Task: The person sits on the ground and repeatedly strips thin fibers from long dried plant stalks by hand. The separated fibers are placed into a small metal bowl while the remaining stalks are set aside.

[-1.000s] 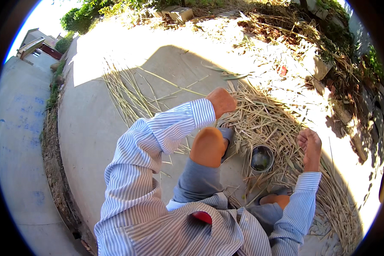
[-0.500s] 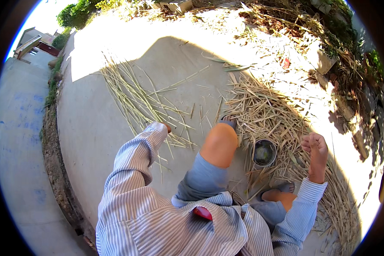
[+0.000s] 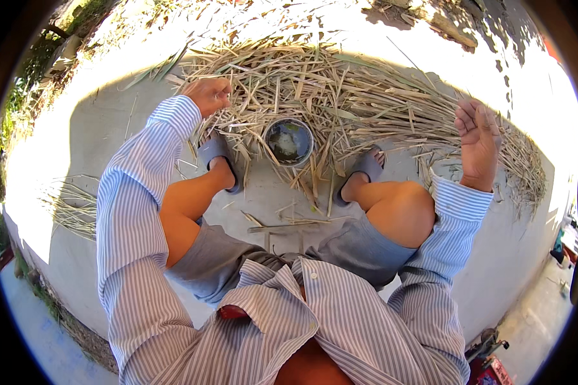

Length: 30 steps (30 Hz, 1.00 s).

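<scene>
Left hand (image 3: 207,95) at ten o'clock, grip narrow, fingers curled down into the dry straw pile (image 3: 366,96). Right hand (image 3: 478,138) at two o'clock, grip wide, palm up, holding nothing. Metal bowl (image 3: 289,141) at twelve, between two sandals (image 3: 217,154).

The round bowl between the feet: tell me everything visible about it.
The round bowl looks like grey metal, with a thin rim that catches the light. It stands upright on the concrete ground, in shade, between the two slippered feet. Its dark inside shows a greenish patch; whether that is liquid or a reflection cannot be told. Dry straw stalks lie around it and against its rim. Neither hand touches it.
</scene>
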{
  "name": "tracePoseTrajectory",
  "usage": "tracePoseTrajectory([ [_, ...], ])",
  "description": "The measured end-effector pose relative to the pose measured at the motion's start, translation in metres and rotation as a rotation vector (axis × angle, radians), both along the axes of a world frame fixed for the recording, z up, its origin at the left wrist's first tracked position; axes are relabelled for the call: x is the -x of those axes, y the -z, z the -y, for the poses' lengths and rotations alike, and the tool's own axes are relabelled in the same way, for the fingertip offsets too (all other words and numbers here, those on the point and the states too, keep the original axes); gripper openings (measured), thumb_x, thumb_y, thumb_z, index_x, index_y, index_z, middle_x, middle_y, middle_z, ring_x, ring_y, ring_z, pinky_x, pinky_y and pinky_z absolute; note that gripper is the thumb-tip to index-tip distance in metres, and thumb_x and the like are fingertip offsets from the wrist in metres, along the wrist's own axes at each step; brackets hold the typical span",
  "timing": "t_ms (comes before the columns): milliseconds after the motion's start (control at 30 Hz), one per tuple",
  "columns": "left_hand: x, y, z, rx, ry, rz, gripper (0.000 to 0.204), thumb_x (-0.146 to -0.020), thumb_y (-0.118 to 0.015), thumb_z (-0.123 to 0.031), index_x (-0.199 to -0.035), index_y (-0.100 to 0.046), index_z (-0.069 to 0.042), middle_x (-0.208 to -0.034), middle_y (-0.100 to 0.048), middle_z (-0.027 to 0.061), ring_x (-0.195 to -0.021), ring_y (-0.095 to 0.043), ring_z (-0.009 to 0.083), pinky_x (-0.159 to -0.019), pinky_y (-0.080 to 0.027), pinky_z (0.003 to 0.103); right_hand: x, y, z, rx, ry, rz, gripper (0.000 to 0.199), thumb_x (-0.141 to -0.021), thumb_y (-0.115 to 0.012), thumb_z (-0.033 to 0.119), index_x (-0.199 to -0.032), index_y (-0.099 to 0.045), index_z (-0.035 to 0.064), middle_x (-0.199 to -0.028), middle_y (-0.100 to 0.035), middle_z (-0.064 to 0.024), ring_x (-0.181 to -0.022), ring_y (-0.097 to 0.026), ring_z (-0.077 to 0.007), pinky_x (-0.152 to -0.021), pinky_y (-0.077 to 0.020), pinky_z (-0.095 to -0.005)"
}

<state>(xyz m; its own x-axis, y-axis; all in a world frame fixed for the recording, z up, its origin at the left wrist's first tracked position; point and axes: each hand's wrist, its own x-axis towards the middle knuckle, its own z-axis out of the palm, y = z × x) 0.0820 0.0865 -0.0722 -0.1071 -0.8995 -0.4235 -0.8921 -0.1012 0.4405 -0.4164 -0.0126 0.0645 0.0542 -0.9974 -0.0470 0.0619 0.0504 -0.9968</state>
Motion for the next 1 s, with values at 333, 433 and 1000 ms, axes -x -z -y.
tracePoseTrajectory([
  [333,0.11,0.177,-0.058,-0.039,0.575,0.333,0.022,-0.076,-0.068,-0.012,-0.095,-0.06,-0.004,-0.087,-0.065,0.0111,-0.083,-0.068,0.0276,-0.067,-0.055,0.038,0.127,0.246,-0.098,-0.682,0.188,-0.378,0.031,-0.093,-0.061,0.027,-0.106,-0.056,-0.0008,-0.092,-0.068,-0.0095,-0.077,-0.066,-0.0134,-0.064,-0.0512,-0.0233],
  [433,0.087,0.192,-0.068,-0.339,0.574,0.324,0.02,-0.081,-0.062,-0.012,-0.1,-0.064,-0.006,-0.091,-0.068,0.0115,-0.085,-0.068,0.0297,-0.071,-0.056,0.041,0.143,0.289,-0.131,-0.755,0.151,-0.35,0.032,-0.092,-0.062,0.025,-0.104,-0.056,-0.0037,-0.09,-0.067,-0.012,-0.073,-0.066,-0.014,-0.058,-0.0506,-0.023],
  [1000,-0.143,0.213,0.186,0.538,-0.117,0.474,0.019,-0.085,-0.057,-0.022,-0.097,-0.061,-0.008,-0.087,-0.066,0.0185,-0.083,-0.064,0.0332,-0.074,-0.051,0.044,0.144,0.345,-0.172,-0.867,0.059,-0.537,0.032,-0.089,-0.063,0.023,-0.101,-0.057,-0.0067,-0.087,-0.067,-0.0139,-0.07,-0.066,-0.015,-0.056,-0.0512,-0.0244],
])
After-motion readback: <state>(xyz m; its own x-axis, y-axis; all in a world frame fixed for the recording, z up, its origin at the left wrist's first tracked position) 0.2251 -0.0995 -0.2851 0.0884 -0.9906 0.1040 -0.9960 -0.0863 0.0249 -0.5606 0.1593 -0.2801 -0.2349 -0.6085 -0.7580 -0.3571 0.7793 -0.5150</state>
